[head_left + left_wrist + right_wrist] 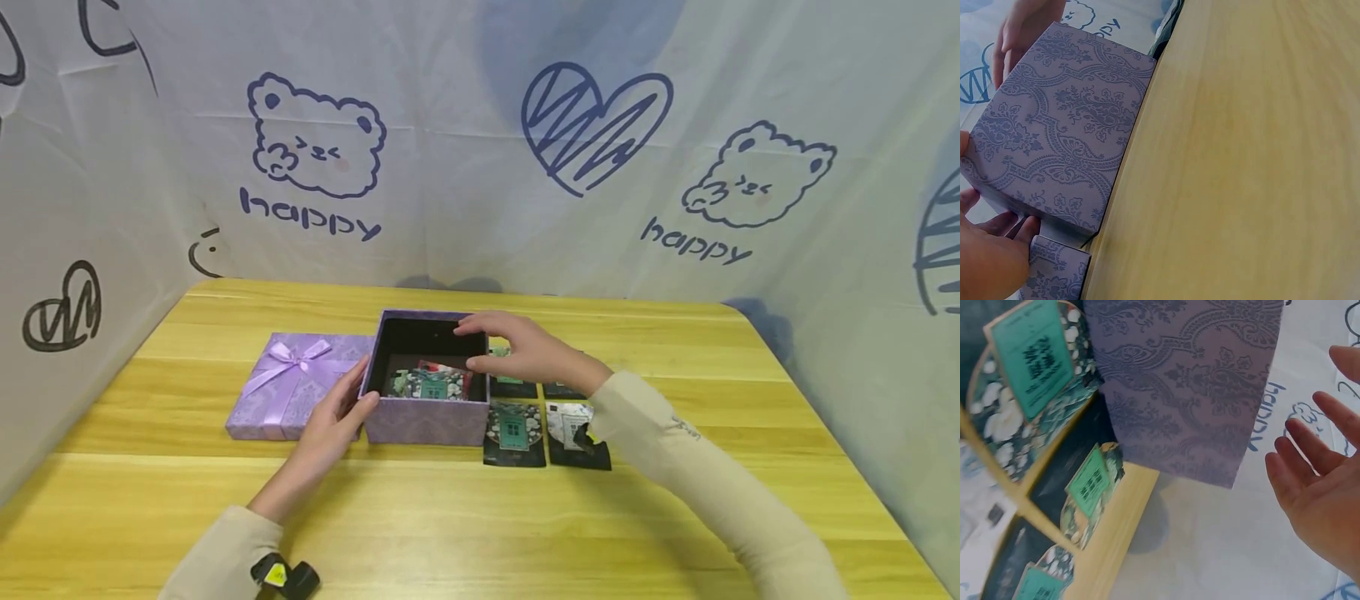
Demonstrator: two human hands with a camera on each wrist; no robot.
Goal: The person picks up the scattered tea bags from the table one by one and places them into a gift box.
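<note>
A purple patterned gift box [427, 421] stands on the table with its dark inside facing up. Inside it lie several small packets [435, 385], one with a green label and one with red. My left hand [335, 417] holds the box at its front left corner, thumb at the front rim and fingers along the left wall. Over the box's right rim hovers my right hand [517, 346], its fingers spread and nothing held; the right wrist view shows the hand [1322, 469] apart from the box wall [1185, 381].
The purple lid [262, 400] with a ribbon bow lies left of the box. Right of the box are several flat packets, among them a green-labelled one [514, 433] and a white-topped one [566, 417]. A white printed cloth [465, 208] hangs behind the table [420, 517].
</note>
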